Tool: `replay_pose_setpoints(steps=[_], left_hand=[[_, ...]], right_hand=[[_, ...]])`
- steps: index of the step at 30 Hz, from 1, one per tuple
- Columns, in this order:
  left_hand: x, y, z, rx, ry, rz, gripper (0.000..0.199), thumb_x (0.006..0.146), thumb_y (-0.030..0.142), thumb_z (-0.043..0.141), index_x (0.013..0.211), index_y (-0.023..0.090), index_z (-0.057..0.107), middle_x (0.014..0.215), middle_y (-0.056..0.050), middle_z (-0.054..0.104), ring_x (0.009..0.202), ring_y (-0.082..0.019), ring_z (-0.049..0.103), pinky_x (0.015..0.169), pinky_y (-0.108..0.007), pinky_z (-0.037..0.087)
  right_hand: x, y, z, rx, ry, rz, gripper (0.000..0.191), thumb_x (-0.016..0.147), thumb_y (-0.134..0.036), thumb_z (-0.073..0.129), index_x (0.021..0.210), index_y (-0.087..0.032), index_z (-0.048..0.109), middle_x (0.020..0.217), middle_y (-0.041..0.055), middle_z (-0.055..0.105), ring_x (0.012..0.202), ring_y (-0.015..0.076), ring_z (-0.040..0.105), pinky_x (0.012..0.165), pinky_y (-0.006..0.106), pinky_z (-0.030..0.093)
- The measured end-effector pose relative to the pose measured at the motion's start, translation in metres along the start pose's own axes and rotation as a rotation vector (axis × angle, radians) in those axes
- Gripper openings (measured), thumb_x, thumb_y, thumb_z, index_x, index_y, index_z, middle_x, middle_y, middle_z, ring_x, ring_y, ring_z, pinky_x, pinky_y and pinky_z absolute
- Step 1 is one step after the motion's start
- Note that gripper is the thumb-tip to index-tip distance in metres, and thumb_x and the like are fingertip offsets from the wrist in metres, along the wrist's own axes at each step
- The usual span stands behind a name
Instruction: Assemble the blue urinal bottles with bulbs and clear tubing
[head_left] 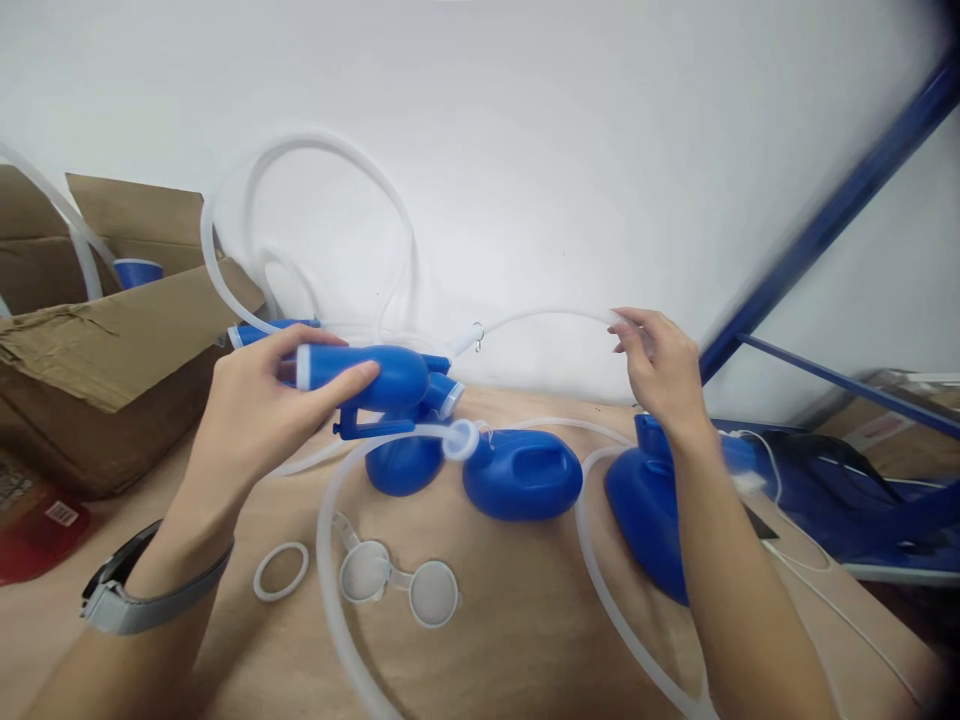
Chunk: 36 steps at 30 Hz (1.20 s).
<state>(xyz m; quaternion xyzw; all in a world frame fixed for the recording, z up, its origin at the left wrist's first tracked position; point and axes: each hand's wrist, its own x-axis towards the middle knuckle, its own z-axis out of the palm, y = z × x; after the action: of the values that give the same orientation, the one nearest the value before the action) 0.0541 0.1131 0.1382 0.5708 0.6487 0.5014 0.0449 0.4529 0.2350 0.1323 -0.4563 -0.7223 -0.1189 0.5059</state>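
Note:
My left hand (292, 400) is wrapped round a blue plastic bottle (375, 375) with a side handle and a pale rim, held on its side above the table. In my right hand (656, 355), thumb and fingers pinch a thin translucent hose (559, 314) that arcs leftward in front of the wall. Below, a blue bottle (525, 475) with a recessed grip lies on the table, a flanged hose end (460, 440) close to its left end. Another large blue bottle (645, 510) is partly hidden behind my right forearm. Further blue bottles overlap behind the held one.
A white ring (281, 572) and joined round caps (433, 593) lie at the front of the wooden table (517, 610). A cardboard box (135, 360) with hoses stands left, near a red container (45, 525). A blue metal frame (832, 220) rises at right. Hoses loop across the table.

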Motion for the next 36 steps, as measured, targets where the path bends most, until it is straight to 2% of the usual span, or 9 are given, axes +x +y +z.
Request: replay_pose_setpoints(steps=[14,17,21,23,26,29,32,34,36], left_hand=[[-0.003,0.002,-0.002,-0.045,0.023,0.018,0.050,0.068,0.068,0.083,0.096,0.027,0.080,0.061,0.006,0.070,0.059,-0.019,0.068,0.062,-0.029,0.053],[-0.003,0.004,-0.002,-0.071,0.025,0.008,0.049,0.070,0.065,0.084,0.097,0.024,0.079,0.066,0.005,0.071,0.062,-0.018,0.067,0.062,-0.027,0.052],[-0.002,0.002,0.004,-0.106,0.043,0.057,0.049,0.073,0.062,0.084,0.099,0.021,0.079,0.077,0.002,0.074,0.069,-0.017,0.065,0.064,-0.027,0.050],[-0.001,0.000,0.009,-0.126,0.042,0.090,0.048,0.074,0.061,0.084,0.099,0.021,0.079,0.081,0.002,0.074,0.071,-0.016,0.064,0.065,-0.026,0.049],[-0.001,-0.002,0.015,-0.158,0.064,0.114,0.045,0.075,0.057,0.084,0.100,0.020,0.078,0.083,0.001,0.075,0.073,-0.016,0.065,0.065,-0.025,0.050],[0.000,-0.002,0.018,-0.154,0.083,0.153,0.042,0.077,0.055,0.083,0.099,0.020,0.078,0.090,0.000,0.077,0.080,-0.017,0.067,0.070,-0.025,0.051],[0.002,-0.005,0.019,-0.140,0.036,0.200,0.039,0.079,0.052,0.082,0.099,0.020,0.077,0.097,0.000,0.078,0.088,-0.019,0.068,0.079,-0.026,0.053],[0.004,-0.009,0.019,-0.150,-0.003,0.229,0.036,0.080,0.050,0.082,0.099,0.020,0.076,0.098,0.000,0.077,0.090,-0.020,0.069,0.081,-0.027,0.053],[0.006,-0.014,0.020,-0.167,-0.040,0.260,0.035,0.079,0.047,0.083,0.099,0.020,0.076,0.099,-0.001,0.078,0.092,-0.021,0.070,0.082,-0.028,0.054]], right_hand=[[-0.002,-0.001,0.003,0.032,-0.018,0.005,0.026,0.102,-0.038,0.056,0.116,-0.024,0.073,0.107,0.0093,0.078,0.080,0.0232,0.073,0.082,0.041,0.062],[-0.005,-0.001,0.002,0.035,-0.035,0.012,0.028,0.102,-0.040,0.056,0.116,-0.023,0.072,0.107,0.0103,0.077,0.082,0.0244,0.074,0.077,0.040,0.060],[-0.013,0.003,-0.001,0.035,-0.138,0.059,0.030,0.098,-0.046,0.060,0.116,-0.022,0.069,0.104,0.0108,0.078,0.090,0.0278,0.074,0.068,0.037,0.055],[-0.017,0.005,-0.004,0.027,-0.204,0.089,0.030,0.095,-0.050,0.063,0.109,-0.023,0.068,0.091,0.0069,0.077,0.081,0.0261,0.072,0.066,0.035,0.052],[-0.021,0.006,-0.008,0.015,-0.279,0.109,0.032,0.093,-0.055,0.063,0.083,-0.024,0.064,0.069,0.0003,0.067,0.066,0.0210,0.063,0.065,0.033,0.048],[-0.023,0.006,-0.014,0.057,-0.371,0.110,0.041,0.094,-0.055,0.061,0.068,-0.023,0.059,0.061,-0.0005,0.061,0.061,0.0183,0.057,0.062,0.031,0.045],[-0.026,0.006,-0.020,0.129,-0.485,0.135,0.037,0.092,-0.058,0.064,0.081,-0.023,0.069,0.067,0.0017,0.067,0.067,0.0202,0.063,0.059,0.030,0.046],[-0.029,0.005,-0.022,0.170,-0.533,0.136,0.039,0.088,-0.060,0.071,0.102,-0.023,0.074,0.083,0.0052,0.074,0.081,0.0240,0.070,0.063,0.030,0.050],[-0.030,0.002,-0.023,0.220,-0.600,0.119,0.045,0.083,-0.061,0.076,0.109,-0.024,0.074,0.098,0.0076,0.077,0.093,0.0265,0.072,0.072,0.033,0.055]])
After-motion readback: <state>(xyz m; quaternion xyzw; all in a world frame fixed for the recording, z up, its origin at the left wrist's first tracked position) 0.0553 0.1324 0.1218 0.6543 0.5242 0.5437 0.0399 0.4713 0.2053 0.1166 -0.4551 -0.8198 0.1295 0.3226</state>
